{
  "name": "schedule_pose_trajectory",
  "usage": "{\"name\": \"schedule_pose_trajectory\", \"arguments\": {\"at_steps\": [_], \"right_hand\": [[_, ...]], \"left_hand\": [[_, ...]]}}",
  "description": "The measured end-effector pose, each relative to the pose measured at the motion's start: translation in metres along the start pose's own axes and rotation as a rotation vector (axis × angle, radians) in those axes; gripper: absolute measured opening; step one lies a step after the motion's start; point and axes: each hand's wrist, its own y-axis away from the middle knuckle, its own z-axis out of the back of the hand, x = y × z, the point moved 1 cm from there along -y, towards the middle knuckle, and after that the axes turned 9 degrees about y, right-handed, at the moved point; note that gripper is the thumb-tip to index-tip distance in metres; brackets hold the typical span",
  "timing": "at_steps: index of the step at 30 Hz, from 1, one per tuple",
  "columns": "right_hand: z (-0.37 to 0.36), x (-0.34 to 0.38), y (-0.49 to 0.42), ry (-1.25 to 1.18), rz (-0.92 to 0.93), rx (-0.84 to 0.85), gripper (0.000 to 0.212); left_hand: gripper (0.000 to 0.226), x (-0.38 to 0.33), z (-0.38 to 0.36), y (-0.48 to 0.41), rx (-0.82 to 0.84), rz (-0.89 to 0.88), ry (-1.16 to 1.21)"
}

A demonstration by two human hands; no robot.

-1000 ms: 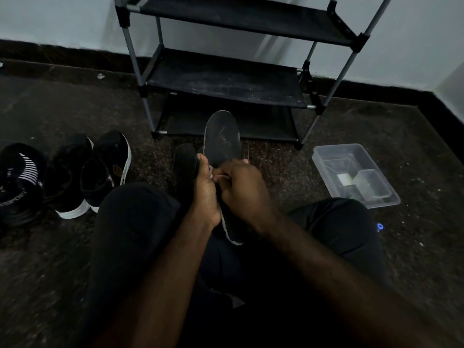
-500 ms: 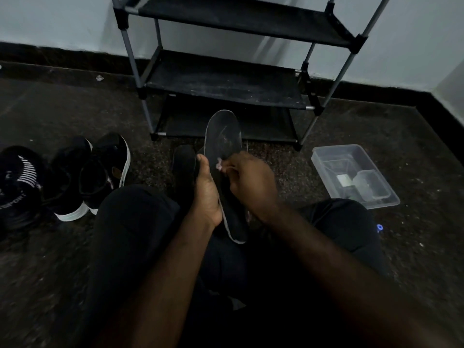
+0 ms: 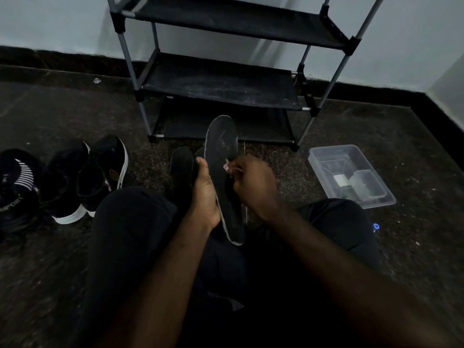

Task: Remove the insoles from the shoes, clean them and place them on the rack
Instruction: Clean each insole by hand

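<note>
Gripping insole (image 3: 222, 156) — left hand (image 3: 204, 194); right hand (image 3: 253, 183) pinching wipe (image 3: 226, 167) — rack (image 3: 221, 84) behind.

A single wide-angle view looks from the person's head forward and steeply down, so the two forearms enter from the bottom edge and the black-clad knees fill the lower middle, close to the lens. It faces the wall, with the rack (image 3: 226, 84) standing straight ahead at the top of the frame, cut off above by the edge, and the dark floor (image 3: 50, 116) spreading out to both sides. The wide lens bends the edges, so the wall's base curves and the rack's posts lean outward.
</note>
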Motion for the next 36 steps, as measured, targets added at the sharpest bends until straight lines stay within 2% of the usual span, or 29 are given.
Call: {"name": "schedule_pose_trajectory", "arguments": {"at_steps": [5,7,9,13,15,19,22,24,29,31,34,36], "right_hand": [[-0.003,0.015,0.035,-0.183,0.217,0.114,0.013],[0.004,0.008,0.037,-0.321,0.195,0.173,0.009],[0.015,-0.003,0.034,-0.539,0.023,0.188,0.009],[0.034,-0.028,0.028,-0.951,-0.407,0.038,0.013],[0.034,-0.030,0.031,-1.053,-0.486,0.031,0.015],[0.011,-0.012,0.043,-0.830,-0.308,0.135,0.007],[-0.002,-0.006,0.033,-0.506,-0.140,0.056,0.004],[-0.003,-0.001,0.026,-0.345,-0.098,0.008,0.007],[0.002,0.021,0.041,-0.268,0.133,0.109,0.012],[0.004,0.014,0.033,-0.235,0.142,0.076,0.013],[0.006,-0.002,0.011,-0.190,0.011,-0.029,0.013],[0.007,0.001,0.012,-0.183,-0.024,-0.012,0.013]], "left_hand": [[0.091,-0.007,0.005,-0.002,-0.057,-0.002,-0.052],[0.090,-0.009,0.001,0.000,-0.059,-0.002,-0.062],[0.092,-0.009,-0.005,0.004,-0.039,0.025,-0.060],[0.086,-0.010,-0.006,0.005,0.003,-0.011,-0.014],[0.088,-0.010,-0.006,0.005,0.019,-0.006,-0.027],[0.093,-0.006,-0.009,0.006,0.012,0.089,-0.088],[0.090,-0.003,-0.007,0.004,0.003,0.073,-0.059],[0.087,-0.001,-0.004,0.004,-0.019,0.052,-0.066],[0.094,-0.005,-0.001,0.007,-0.028,0.069,-0.181],[0.090,-0.003,-0.005,0.008,-0.030,0.057,-0.145],[0.074,0.003,-0.013,0.011,-0.006,0.031,-0.079],[0.073,0.006,-0.009,0.012,-0.001,0.042,-0.086]]}}
